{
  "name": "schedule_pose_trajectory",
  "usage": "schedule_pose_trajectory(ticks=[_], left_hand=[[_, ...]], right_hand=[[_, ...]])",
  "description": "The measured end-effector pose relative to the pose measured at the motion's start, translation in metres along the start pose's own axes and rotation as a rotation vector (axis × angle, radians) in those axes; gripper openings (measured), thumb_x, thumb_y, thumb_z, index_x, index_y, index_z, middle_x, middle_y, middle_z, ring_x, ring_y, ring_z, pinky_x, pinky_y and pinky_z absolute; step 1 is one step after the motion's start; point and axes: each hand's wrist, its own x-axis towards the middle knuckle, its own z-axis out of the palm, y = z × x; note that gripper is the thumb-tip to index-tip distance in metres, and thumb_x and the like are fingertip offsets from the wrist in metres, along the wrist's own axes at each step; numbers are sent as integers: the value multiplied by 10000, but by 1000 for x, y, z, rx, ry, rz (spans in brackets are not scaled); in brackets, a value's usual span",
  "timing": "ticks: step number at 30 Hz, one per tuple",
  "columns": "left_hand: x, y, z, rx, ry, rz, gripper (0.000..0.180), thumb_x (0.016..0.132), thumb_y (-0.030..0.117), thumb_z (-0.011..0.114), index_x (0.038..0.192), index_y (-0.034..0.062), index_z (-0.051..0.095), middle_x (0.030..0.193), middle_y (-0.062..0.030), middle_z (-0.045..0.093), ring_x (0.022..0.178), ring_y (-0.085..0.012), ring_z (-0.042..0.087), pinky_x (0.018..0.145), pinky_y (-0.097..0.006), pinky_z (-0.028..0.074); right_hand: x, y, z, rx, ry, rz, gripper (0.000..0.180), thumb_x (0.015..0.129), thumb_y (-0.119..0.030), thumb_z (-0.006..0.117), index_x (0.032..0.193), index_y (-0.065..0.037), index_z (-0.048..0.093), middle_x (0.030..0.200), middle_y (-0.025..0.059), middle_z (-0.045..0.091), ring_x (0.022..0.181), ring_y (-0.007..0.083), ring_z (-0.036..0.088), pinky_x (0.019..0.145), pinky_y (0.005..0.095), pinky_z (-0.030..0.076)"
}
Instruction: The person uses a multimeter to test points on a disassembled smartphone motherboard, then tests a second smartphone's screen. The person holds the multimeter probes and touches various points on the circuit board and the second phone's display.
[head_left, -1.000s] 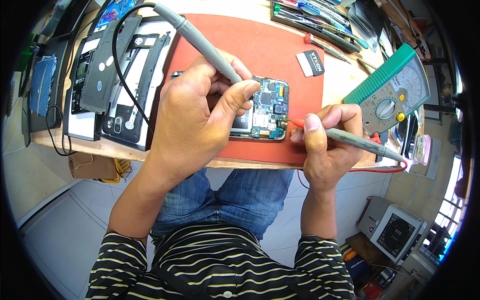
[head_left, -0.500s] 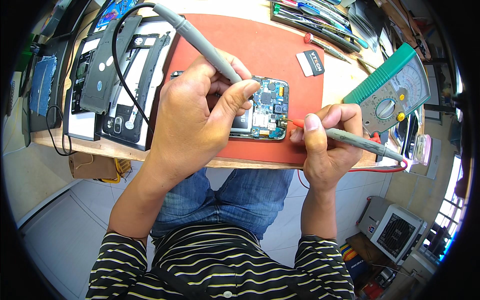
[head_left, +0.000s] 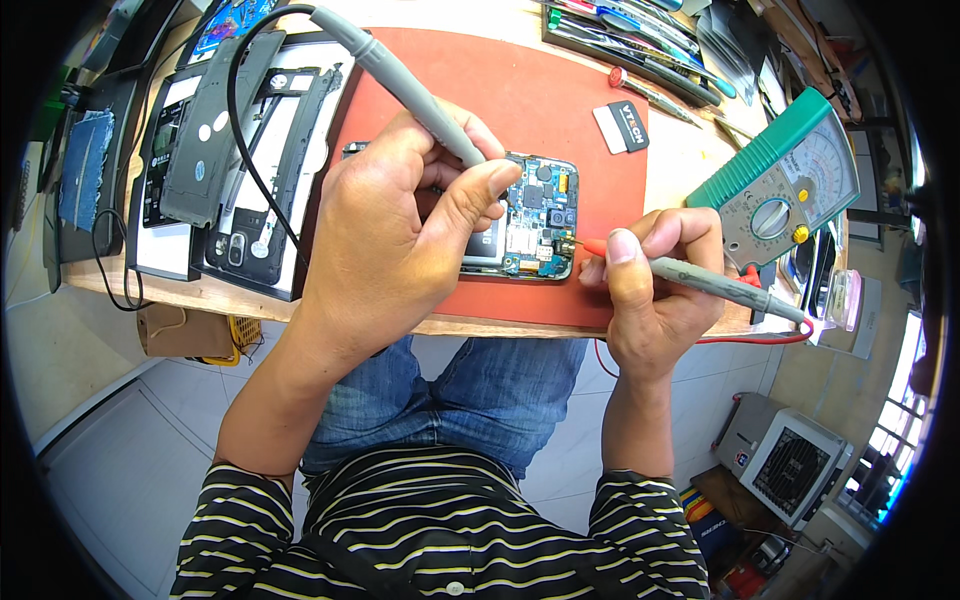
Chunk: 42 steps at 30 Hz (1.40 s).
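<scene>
An opened smartphone (head_left: 540, 215) lies on an orange-red mat (head_left: 480, 80), its blue circuit board bare and its battery partly covered by my left hand (head_left: 385, 230). That hand is closed round a grey test probe (head_left: 400, 85) with a black lead; its tip is hidden behind the fingers, over the phone. From the right, my right hand (head_left: 660, 285) pinches a second test probe (head_left: 725, 285), grey with a red front and a red lead. Its metal tip is at the board's right edge; contact is too small to tell. A green-cased analog multimeter (head_left: 775, 185) leans at the right.
On the left, a tray (head_left: 165, 245) bears phone frames and back covers (head_left: 225, 140). A tray of pens and tools (head_left: 635, 50) stands at the back. A black-and-white card (head_left: 621, 128) and a red-capped screwdriver (head_left: 655, 95) are near the mat's right side. The wooden table edge (head_left: 470, 327) runs in front of me.
Almost nothing has moved. Both hands hold the same probes in nearly the same places over the phone.
</scene>
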Motion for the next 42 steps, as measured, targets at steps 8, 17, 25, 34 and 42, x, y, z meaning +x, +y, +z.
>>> schedule_pose_trajectory(ticks=[8, 17, 25, 34, 42], left_hand=[[0, 0, 0, 9, -1, -5, 142, 947, 45, 622, 1043, -21, 540, 873, -56, 623, 762, -83, 663, 674, -188, 573], [0, 0, 0, 8, 0, -6, 143, 947, 52, 625, 1038, -23, 543, 871, -54, 623, 762, -83, 664, 670, -183, 571], [0, 0, 0, 19, 0, 6, 136, 946, 43, 622, 1033, -26, 543, 871, -57, 623, 760, -84, 664, 668, -186, 574], [0, 0, 0, 19, -4, 2, 144, 948, 48, 623, 1041, -25, 540, 876, -57, 620, 765, -82, 662, 678, -186, 573], [0, 0, 0, 7, -2, 3, 144, 947, 46, 624, 1041, -27, 543, 878, -57, 621, 768, -82, 663, 679, -184, 572]], right_hand=[[0, 1, 0, -7, -11, -20, 202, 908, 9, 616, 900, -57, 424, 683, 52, 545, 551, 95, 544, 530, 227, 497], [1, -1, 0, -8, -22, -18, 201, 907, 19, 610, 904, -57, 423, 685, 52, 542, 553, 96, 544, 533, 227, 498], [1, 0, 0, -14, -19, -18, 198, 909, 14, 612, 903, -54, 427, 688, 52, 546, 551, 96, 546, 535, 223, 495], [1, 0, 1, -11, -3, -15, 200, 909, 6, 616, 901, -56, 426, 677, 54, 547, 546, 97, 546, 532, 224, 493], [1, 1, 2, -19, 6, -34, 202, 905, 11, 613, 900, -57, 423, 680, 55, 547, 543, 97, 543, 531, 229, 498]])
